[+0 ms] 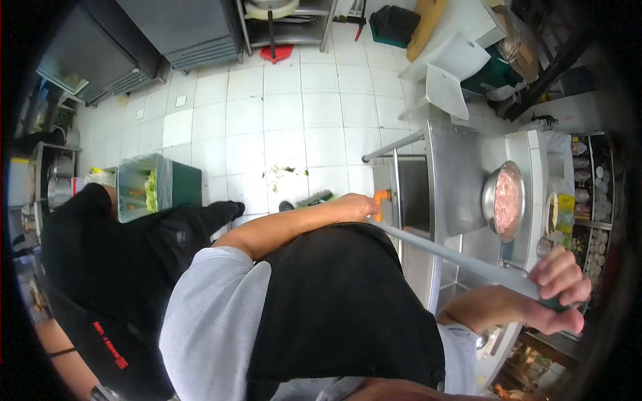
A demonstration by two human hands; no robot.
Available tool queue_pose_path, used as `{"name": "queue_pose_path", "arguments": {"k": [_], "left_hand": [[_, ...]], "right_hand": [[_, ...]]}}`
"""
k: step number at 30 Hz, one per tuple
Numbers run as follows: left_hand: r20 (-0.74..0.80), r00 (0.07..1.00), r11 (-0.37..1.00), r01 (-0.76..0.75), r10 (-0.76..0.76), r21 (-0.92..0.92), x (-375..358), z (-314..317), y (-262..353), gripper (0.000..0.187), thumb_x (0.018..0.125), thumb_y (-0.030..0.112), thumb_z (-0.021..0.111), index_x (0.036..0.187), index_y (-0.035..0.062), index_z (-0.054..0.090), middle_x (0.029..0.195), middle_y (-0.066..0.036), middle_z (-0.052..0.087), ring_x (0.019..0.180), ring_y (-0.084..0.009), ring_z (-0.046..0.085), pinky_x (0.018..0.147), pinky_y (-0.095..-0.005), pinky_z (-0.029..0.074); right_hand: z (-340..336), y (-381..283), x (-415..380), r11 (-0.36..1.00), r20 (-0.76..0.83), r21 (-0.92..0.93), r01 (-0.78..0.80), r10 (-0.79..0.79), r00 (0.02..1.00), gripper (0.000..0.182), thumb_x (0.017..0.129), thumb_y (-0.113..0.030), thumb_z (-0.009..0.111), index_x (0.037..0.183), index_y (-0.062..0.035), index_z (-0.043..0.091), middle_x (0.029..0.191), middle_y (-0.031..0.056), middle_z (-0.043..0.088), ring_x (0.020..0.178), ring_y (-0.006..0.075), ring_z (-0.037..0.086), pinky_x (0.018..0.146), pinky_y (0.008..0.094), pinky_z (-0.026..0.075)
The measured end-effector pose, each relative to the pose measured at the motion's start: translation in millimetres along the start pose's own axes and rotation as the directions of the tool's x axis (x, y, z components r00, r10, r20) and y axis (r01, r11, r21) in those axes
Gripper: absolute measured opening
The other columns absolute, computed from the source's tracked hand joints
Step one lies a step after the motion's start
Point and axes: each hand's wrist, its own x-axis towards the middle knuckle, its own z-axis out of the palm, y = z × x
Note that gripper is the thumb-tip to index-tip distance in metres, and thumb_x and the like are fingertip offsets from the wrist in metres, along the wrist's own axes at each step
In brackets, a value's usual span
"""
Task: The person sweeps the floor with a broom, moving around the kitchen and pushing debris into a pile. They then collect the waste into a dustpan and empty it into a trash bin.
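Note:
A broom's long grey handle (455, 255) slants across the front of my black apron. My left hand (358, 206) is closed around its lower part, with the arm across my body. Up at the handle's top end, my right hand (560, 289) is curled around the dark green tip, its fingers bent over it. Just beyond my left hand, the broom head (314, 199) with greenish bristles rests on the floor, partly hidden by my forearm. Scattered green and brown scraps (287, 172) lie on the white tiles past the broom head.
At left, a co-worker in black (114, 267) bends beside a green bin (180, 187) with a plastic liner and leafy greens. To my right, a steel counter (461, 174) holds a metal bowl (491, 200) of minced meat. A red dustpan (276, 53) and white chair (447, 90) stand farther off.

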Motion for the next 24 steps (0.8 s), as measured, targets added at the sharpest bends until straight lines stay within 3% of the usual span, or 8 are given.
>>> {"name": "queue_pose_path", "arguments": {"k": [4, 11, 14, 16, 18, 20, 22, 24], "left_hand": [[0.068, 0.932, 0.909, 0.327, -0.355, 0.257, -15.3, -52.2, -74.8, 0.029, 0.098, 0.032, 0.068, 0.107, 0.0061, 0.077, 0.113, -0.016, 0.075, 0.11, -0.0385, 0.071, 0.092, -0.0517, 0.057], [-0.349, 0.633, 0.677, 0.736, -0.691, -0.008, -105.0, -110.5, -201.7, 0.035, 0.104, 0.034, 0.061, 0.104, 0.0019, 0.075, 0.112, -0.026, 0.073, 0.107, -0.0441, 0.07, 0.095, -0.0547, 0.055], [-0.351, 0.401, 0.463, 0.879, -0.846, -0.112, -163.5, -116.0, -247.3, 0.038, 0.105, 0.035, 0.059, 0.103, 0.0006, 0.074, 0.11, -0.028, 0.073, 0.107, -0.0445, 0.07, 0.097, -0.0552, 0.054], [-0.387, 0.37, 0.412, 0.911, -0.844, -0.027, -222.4, -93.3, -278.0, 0.041, 0.105, 0.036, 0.056, 0.106, -0.0012, 0.074, 0.109, -0.027, 0.074, 0.108, -0.0459, 0.07, 0.098, -0.0557, 0.053], [-0.236, 0.191, 0.178, 0.981, -0.953, 0.075, -281.9, -47.9, -295.4, 0.046, 0.104, 0.04, 0.057, 0.108, -0.0013, 0.076, 0.114, -0.028, 0.074, 0.112, -0.0463, 0.069, 0.1, -0.0546, 0.053], [-0.312, -0.211, -0.081, 0.92, -0.926, -0.384, -322.5, 18.5, -279.3, 0.05, 0.102, 0.045, 0.059, 0.107, -0.0016, 0.078, 0.12, -0.028, 0.074, 0.117, -0.0456, 0.068, 0.103, -0.0531, 0.053], [-0.199, -0.45, -0.309, 0.815, -0.871, -0.49, -301.1, 29.5, -214.5, 0.053, 0.101, 0.047, 0.06, 0.103, -0.0031, 0.078, 0.123, -0.029, 0.073, 0.119, -0.0452, 0.068, 0.104, -0.0516, 0.053], [-0.136, -0.371, -0.28, 0.854, -0.919, -0.438, -297.1, 82.5, -196.1, 0.053, 0.102, 0.046, 0.06, 0.102, -0.0046, 0.078, 0.121, -0.029, 0.074, 0.119, -0.0452, 0.068, 0.103, -0.0518, 0.054]], "right_hand": [[-40.7, -4.5, 32.8, 0.998, 0.008, -0.017, 0.058, -0.058, 0.998, 0.052, 0.103, -0.065, 0.06, 0.085, -0.0158, 0.054, 0.066, -0.0008, 0.049, 0.076, 0.0184, 0.05, 0.077, 0.0363, 0.038], [-86.2, 98.0, 97.7, 0.993, 0.045, -0.032, 0.118, -0.116, 0.992, 0.056, 0.101, -0.068, 0.059, 0.091, -0.0132, 0.065, 0.07, 0.0001, 0.052, 0.079, 0.0198, 0.049, 0.08, 0.038, 0.036], [-104.3, 185.7, 140.6, 0.989, 0.092, 0.092, 0.118, -0.127, 0.988, 0.059, 0.1, -0.071, 0.059, 0.095, -0.0135, 0.07, 0.071, -0.0007, 0.053, 0.079, 0.0196, 0.05, 0.08, 0.038, 0.036], [-104.1, 258.3, 176.9, 0.974, 0.122, 0.201, 0.108, -0.135, 0.983, 0.058, 0.1, -0.071, 0.059, 0.095, -0.0145, 0.07, 0.072, -0.0009, 0.053, 0.079, 0.0196, 0.05, 0.08, 0.0379, 0.036], [-77.2, 344.6, 217.6, 0.941, 0.159, 0.321, 0.104, -0.162, 0.974, 0.058, 0.101, -0.071, 0.057, 0.091, -0.015, 0.064, 0.074, -0.0002, 0.053, 0.078, 0.0207, 0.051, 0.078, 0.0384, 0.037], [-39.9, 423.2, 264.8, 0.923, 0.246, 0.38, 0.057, -0.16, 0.956, 0.058, 0.102, -0.071, 0.055, 0.089, -0.0146, 0.058, 0.075, 0.0006, 0.053, 0.078, 0.0213, 0.051, 0.076, 0.0394, 0.038], [12.4, 496.0, 310.4, 0.869, 0.388, 0.492, -0.045, -0.173, 0.905, 0.058, 0.103, -0.071, 0.054, 0.089, -0.0144, 0.051, 0.077, 0.0025, 0.053, 0.078, 0.0223, 0.052, 0.074, 0.0417, 0.039], [71.8, 548.1, 350.2, 0.822, 0.492, 0.558, -0.113, -0.218, 0.843, 0.055, 0.105, -0.068, 0.054, 0.093, -0.014, 0.051, 0.078, 0.004, 0.052, 0.078, 0.0224, 0.053, 0.074, 0.0427, 0.04]]}}
